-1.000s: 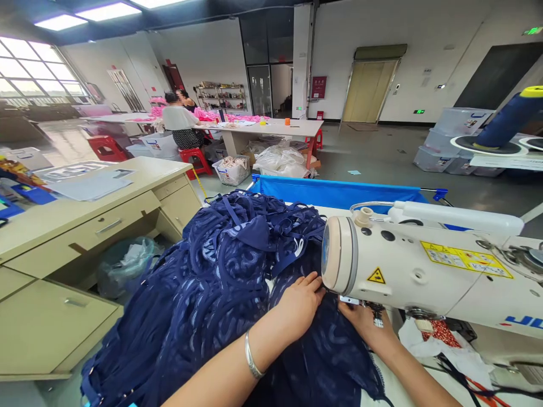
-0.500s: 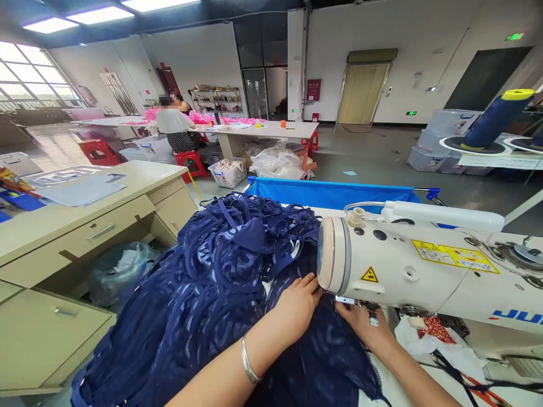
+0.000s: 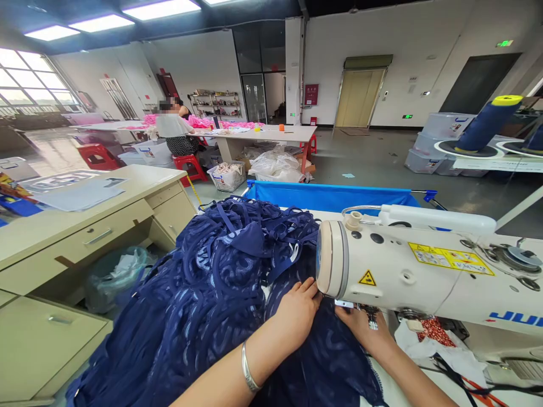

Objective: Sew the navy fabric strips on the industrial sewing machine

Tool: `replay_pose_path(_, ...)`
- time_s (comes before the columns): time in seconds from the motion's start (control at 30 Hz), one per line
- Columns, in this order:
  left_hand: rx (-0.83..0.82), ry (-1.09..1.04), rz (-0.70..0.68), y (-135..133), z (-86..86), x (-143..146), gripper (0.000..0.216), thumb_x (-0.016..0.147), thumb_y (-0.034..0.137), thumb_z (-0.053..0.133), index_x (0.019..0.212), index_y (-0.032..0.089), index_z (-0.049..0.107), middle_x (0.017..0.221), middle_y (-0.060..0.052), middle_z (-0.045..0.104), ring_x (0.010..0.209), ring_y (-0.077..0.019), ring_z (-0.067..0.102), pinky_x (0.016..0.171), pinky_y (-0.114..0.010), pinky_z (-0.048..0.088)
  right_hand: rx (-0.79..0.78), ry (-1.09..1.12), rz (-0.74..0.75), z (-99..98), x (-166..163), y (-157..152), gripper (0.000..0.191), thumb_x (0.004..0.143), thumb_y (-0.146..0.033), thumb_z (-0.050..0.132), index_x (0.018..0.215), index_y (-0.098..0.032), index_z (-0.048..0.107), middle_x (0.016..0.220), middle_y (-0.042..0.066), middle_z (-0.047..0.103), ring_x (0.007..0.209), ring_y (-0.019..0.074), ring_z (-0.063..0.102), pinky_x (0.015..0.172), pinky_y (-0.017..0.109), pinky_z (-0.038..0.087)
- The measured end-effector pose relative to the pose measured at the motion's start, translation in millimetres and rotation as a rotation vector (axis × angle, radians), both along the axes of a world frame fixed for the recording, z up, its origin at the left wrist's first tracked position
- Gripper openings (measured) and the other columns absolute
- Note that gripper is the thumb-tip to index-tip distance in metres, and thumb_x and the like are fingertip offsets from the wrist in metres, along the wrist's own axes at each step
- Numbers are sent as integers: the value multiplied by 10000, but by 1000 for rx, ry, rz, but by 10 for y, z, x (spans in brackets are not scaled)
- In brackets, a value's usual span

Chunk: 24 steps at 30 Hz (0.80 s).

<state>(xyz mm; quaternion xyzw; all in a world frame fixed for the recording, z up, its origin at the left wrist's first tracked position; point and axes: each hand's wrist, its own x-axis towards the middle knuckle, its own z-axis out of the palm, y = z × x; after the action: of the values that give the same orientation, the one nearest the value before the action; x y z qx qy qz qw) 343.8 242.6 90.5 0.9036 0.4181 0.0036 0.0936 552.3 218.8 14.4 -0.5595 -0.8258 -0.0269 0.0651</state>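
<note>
At lower centre, the left hand [image 3: 297, 311], a bangle at its wrist, lies flat with fingers together on the navy lace fabric [image 3: 212, 305]. The right hand [image 3: 365, 330], lower right, presses the same cloth under the sewing machine [image 3: 416, 277]; its fingers are hidden. The fabric, patterned and strappy, heaps leftward over the desk [image 3: 407, 393]. Behind stands a blue bin [image 3: 331, 195].

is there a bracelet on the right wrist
No, the silver bracelet sits on the left wrist, behind the left hand; the right hand has a bare wrist.
</note>
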Motion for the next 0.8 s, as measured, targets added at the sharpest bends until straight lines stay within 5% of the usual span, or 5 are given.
replay_pose_path(0.47, 20, -12, -14, 5, -38, -17, 304, 961, 123, 461, 1185, 161, 663, 1146, -119, 688, 1160, -252, 607, 1024, -416, 468, 133, -99, 26, -50, 26, 10, 554, 786, 31, 526, 1146, -362, 678, 1112, 20, 712, 997, 319, 683, 856, 542, 562)
replay_pose_path(0.8, 43, -21, 5, 5, -45, -17, 266, 968, 127, 462, 1092, 166, 694, 1094, -109, 704, 1147, -252, 617, 1013, -411, 481, 195, -273, -42, -266, 26, 35, 556, 819, 23, 501, 1148, -385, 683, 1081, 5, 723, 907, 242, 691, 762, 338, 572)
